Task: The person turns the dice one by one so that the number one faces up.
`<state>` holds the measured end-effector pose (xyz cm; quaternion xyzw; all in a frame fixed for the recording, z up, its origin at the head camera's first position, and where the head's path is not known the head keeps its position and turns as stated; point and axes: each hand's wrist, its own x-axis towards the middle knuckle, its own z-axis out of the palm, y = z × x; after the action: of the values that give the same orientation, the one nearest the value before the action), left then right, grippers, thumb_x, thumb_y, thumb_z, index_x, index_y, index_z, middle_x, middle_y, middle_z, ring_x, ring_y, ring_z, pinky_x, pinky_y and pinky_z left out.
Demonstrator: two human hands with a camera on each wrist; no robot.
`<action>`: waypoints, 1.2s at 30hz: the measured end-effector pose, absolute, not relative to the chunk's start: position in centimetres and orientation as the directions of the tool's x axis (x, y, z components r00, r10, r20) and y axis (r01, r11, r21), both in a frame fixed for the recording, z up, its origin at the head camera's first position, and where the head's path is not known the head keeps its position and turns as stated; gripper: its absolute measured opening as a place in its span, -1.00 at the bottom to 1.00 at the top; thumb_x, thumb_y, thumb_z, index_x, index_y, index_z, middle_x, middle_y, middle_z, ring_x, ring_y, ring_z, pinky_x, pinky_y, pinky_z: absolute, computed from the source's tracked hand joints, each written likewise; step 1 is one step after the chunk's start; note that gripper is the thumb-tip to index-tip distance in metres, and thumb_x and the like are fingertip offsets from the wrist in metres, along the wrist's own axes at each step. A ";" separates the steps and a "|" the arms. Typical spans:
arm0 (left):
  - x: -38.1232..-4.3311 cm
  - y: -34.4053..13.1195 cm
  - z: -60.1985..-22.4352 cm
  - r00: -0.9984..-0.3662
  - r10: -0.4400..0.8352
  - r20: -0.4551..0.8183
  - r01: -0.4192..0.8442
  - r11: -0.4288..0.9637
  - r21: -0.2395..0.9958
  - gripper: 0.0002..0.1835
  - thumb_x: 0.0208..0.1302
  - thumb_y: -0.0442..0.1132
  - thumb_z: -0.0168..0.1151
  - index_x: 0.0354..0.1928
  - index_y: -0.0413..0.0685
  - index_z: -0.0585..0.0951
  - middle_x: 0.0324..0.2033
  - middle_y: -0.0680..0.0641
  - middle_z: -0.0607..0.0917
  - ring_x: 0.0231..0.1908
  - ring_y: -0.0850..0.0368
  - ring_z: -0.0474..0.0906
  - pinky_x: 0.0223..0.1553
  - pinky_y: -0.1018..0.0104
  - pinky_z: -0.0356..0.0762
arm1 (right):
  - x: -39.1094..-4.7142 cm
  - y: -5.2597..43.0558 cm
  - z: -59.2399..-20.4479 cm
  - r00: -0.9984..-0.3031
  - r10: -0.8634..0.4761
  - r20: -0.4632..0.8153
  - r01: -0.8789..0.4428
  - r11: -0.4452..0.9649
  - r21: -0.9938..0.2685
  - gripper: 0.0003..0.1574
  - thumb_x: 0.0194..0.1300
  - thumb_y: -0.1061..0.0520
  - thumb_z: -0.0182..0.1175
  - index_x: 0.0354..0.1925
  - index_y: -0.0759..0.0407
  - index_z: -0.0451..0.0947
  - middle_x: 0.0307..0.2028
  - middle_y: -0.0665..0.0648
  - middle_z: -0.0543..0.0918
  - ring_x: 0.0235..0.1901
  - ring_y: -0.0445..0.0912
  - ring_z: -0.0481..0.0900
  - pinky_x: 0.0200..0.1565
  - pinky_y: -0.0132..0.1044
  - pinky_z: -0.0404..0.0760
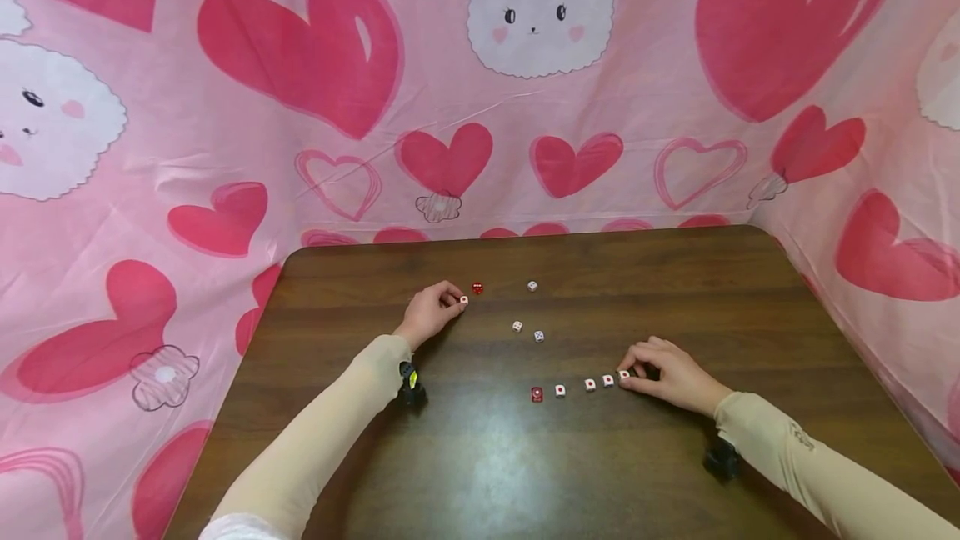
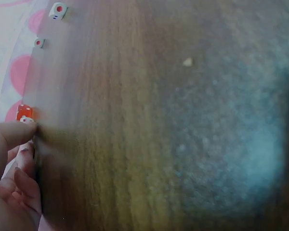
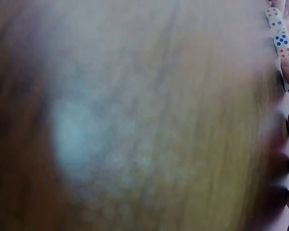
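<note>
Pinching 1 white die (image 1: 464, 300) apiece, L hand (image 1: 432, 311) by red die (image 1: 477, 287) & R hand (image 1: 671, 371) ending dice row (image 1: 590, 385) grip prob. light, slick cubes best held by opp. faces.

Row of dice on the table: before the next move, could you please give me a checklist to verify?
1. Right hand holds the white die ending the row: ok.
2. Left hand pinches another white die: ok.
3. Row evenly spaced: not ok; the gap between second and third dice from the left is widest.
4. Red die at the row's left end: ok.
5. Three loose white dice clear of both hands: ok.
6. Left hand's die resting on the table: cannot tell.
</note>
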<state>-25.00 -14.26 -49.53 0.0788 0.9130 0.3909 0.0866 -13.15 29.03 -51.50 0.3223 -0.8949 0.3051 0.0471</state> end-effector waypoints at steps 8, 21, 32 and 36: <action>-24.8 -14.0 -49.2 -0.980 0.181 -0.081 0.070 0.699 0.712 -0.76 0.49 -0.05 0.29 -0.02 -0.05 0.69 -0.23 -0.04 0.72 -0.23 0.03 0.54 -0.08 0.10 0.52 | -13.2 29.0 -51.6 -0.788 -0.545 0.288 -0.609 0.616 -0.500 -0.64 0.15 0.12 0.56 -0.24 -0.27 0.61 -0.45 -0.33 0.38 -0.40 -0.35 0.24 -0.33 -0.40 0.25; -24.8 -14.1 -49.7 -0.972 0.221 -0.077 0.103 0.699 0.708 -0.80 0.39 -0.08 0.40 -0.05 0.05 0.70 -0.26 0.02 0.69 -0.21 0.07 0.55 -0.08 0.13 0.43 | -13.1 29.0 -51.5 -0.802 -0.534 0.268 -0.587 0.619 -0.522 -0.65 0.17 0.12 0.56 -0.24 -0.27 0.61 -0.44 -0.34 0.38 -0.40 -0.33 0.26 -0.33 -0.39 0.26; -23.8 -14.3 -49.7 -0.949 0.315 0.023 0.257 0.727 0.637 -0.90 0.34 -0.15 0.45 -0.16 0.05 0.76 -0.29 0.03 0.65 -0.25 0.11 0.55 -0.14 0.14 0.50 | -13.1 29.0 -51.5 -0.801 -0.538 0.263 -0.586 0.612 -0.531 -0.66 0.18 0.12 0.55 -0.22 -0.27 0.62 -0.44 -0.33 0.39 -0.40 -0.34 0.25 -0.34 -0.39 0.26; -22.7 -14.1 -49.7 -0.930 0.366 0.041 0.311 0.723 0.617 -0.93 0.33 -0.15 0.46 -0.20 0.09 0.75 -0.31 0.09 0.64 -0.30 0.17 0.53 -0.20 0.18 0.51 | -13.2 29.1 -51.6 -0.801 -0.539 0.260 -0.585 0.615 -0.529 -0.65 0.18 0.11 0.55 -0.22 -0.28 0.62 -0.44 -0.34 0.38 -0.40 -0.34 0.24 -0.34 -0.40 0.26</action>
<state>-22.74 -14.12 -49.74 0.1826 0.9271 0.3245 0.0420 -13.19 29.12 -51.57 0.3130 -0.8978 0.3075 0.0377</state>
